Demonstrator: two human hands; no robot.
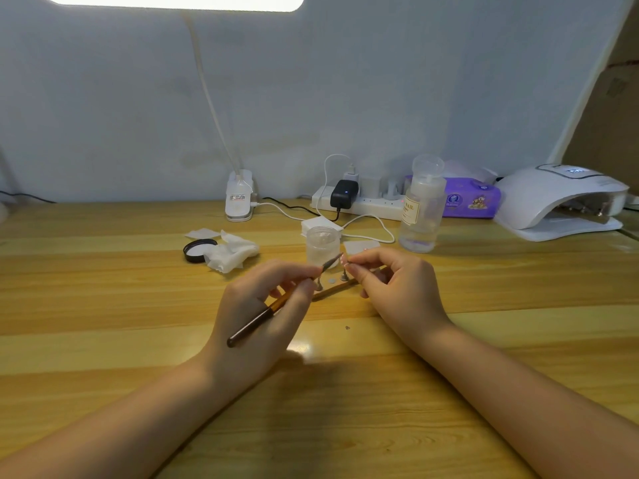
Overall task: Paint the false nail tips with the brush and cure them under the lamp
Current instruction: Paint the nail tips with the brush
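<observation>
The nail tip (343, 259) sits pinched in the fingertips of the right hand (394, 285), up over the wooden table (103, 305), and the left hand (262, 305) holds the brush (276, 304) with curled fingers so its point just meets the tip. If a hand shakes or the pinch slips, I think the tiny tip could drop or the paint could smear onto a finger, and the lamp (560, 202) is far off to the right. The clear bottle (422, 209) has a label that says "NAIL"; the other writing is too small to read.
</observation>
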